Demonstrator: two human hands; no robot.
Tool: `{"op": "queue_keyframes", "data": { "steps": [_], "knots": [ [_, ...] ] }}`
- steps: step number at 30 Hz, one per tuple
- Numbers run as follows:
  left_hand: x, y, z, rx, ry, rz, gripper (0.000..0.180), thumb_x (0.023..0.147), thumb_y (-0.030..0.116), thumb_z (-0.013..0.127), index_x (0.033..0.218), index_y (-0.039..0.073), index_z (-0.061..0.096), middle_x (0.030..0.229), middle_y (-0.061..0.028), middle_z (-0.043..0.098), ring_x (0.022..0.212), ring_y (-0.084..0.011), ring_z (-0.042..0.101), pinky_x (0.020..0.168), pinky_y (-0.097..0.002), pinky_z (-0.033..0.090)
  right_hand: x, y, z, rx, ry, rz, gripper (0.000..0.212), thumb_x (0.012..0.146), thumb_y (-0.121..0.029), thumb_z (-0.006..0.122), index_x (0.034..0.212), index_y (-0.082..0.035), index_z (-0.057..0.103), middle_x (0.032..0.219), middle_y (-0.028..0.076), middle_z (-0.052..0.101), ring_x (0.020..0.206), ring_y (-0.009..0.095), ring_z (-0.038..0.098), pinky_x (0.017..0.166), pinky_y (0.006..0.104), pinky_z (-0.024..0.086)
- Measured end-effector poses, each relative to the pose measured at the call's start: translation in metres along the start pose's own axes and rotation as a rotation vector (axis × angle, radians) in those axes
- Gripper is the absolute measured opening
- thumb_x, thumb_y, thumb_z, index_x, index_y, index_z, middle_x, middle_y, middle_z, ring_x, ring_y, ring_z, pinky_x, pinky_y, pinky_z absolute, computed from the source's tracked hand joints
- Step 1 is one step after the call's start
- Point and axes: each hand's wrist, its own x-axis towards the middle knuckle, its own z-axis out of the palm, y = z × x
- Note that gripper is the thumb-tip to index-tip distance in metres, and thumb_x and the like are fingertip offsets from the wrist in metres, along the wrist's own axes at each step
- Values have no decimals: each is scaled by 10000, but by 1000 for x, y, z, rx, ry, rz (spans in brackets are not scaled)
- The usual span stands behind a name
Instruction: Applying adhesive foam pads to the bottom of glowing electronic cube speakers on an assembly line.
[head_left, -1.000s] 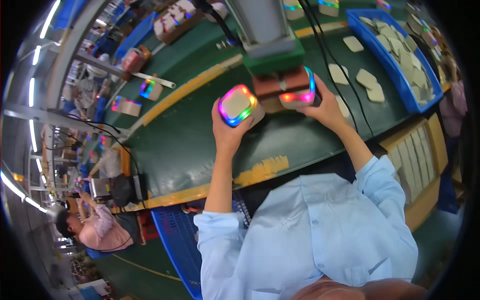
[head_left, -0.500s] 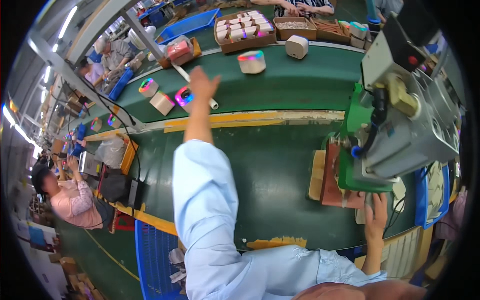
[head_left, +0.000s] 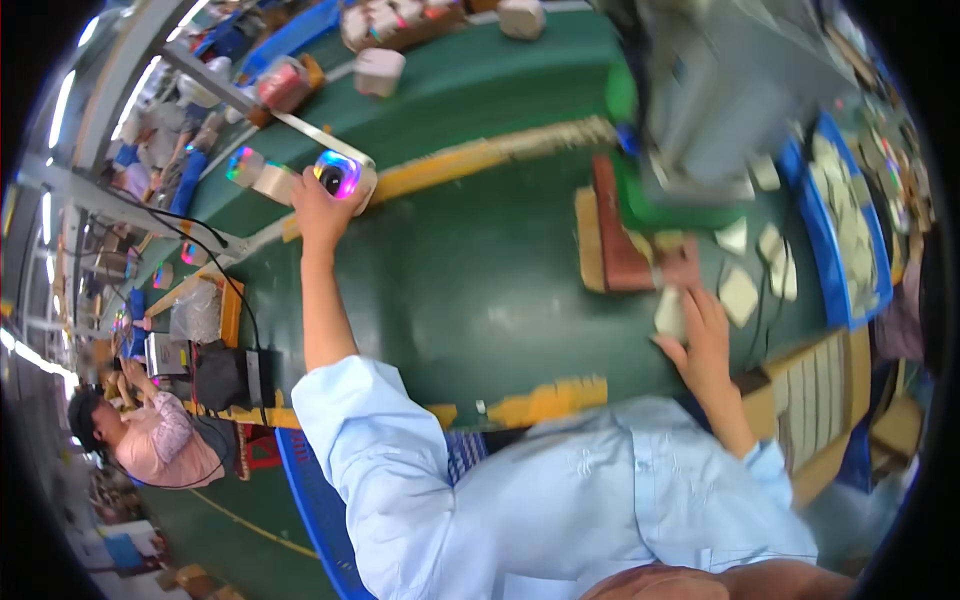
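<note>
My left hand [head_left: 322, 212] is closed round the near left side of a small white rounded speaker-like box [head_left: 362, 195] with a glowing multicoloured ring. It is at the near edge of the raised green belt. My right hand [head_left: 703, 345] lies on the worktable, fingers stretched out and thumb apart. A small cream panel [head_left: 668, 314] lies between its thumb and index finger, touching or very near them; I cannot tell whether it is pinched. Just beyond the fingertips is the reddish-brown block [head_left: 628, 262] under the green and grey press machine [head_left: 700, 130].
More light-ringed boxes [head_left: 272, 183] and a white box [head_left: 379, 72] stand on the belt. Cream panels [head_left: 739, 295] lie to the right, beside a blue bin [head_left: 868, 290] of similar pieces. A metal post [head_left: 205, 75] rises at left. A seated co-worker [head_left: 165, 440] is beyond it.
My left hand has drawn back toward me and left and now grips the lit box. My right hand's fingers have come away from the press. The whole view has turned and shifted.
</note>
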Motion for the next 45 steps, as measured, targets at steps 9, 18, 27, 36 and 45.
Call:
{"op": "queue_keyframes", "data": {
  "steps": [9,18,27,36,45],
  "knots": [
    [-211,227,-93,-535,-562,415,971,583,291,919,1400,22,471,1339,-197,532,1244,-398,496,1057,-473,425,-11,-31,-12,380,77,-72,607,708,-210,849,1227,7,621,1310,190,591,1176,393,562,980,430,477],
    [-274,221,-64,-985,-609,-39,1074,582,257,899,1488,30,368,1349,-179,553,1225,-332,562,1034,-405,463,30,-114,19,345,-14,-474,513,733,-292,802,1152,-36,654,1236,145,616,1161,348,555,978,459,456],
    [-268,224,-63,-915,-485,63,1051,561,276,927,1446,40,411,1337,-177,558,1203,-323,596,1015,-411,490,27,-111,25,164,-97,-560,794,777,-412,766,1398,-4,486,1428,191,504,1330,396,474,1097,505,396],
    [-250,256,-66,-1080,-730,114,1096,616,302,923,1505,17,349,1430,-194,504,1345,-316,500,1085,-405,422,-45,-45,-12,1009,-220,330,1048,586,-198,928,1482,2,421,1368,125,567,1256,211,552,1068,351,429],
    [-148,312,5,-1220,-400,268,674,599,212,920,1170,32,609,1017,-122,719,960,-251,700,879,-380,538,18,20,-3,831,439,438,702,720,-147,856,1327,8,537,1217,112,628,1099,207,618,959,347,502]
  ]
}}
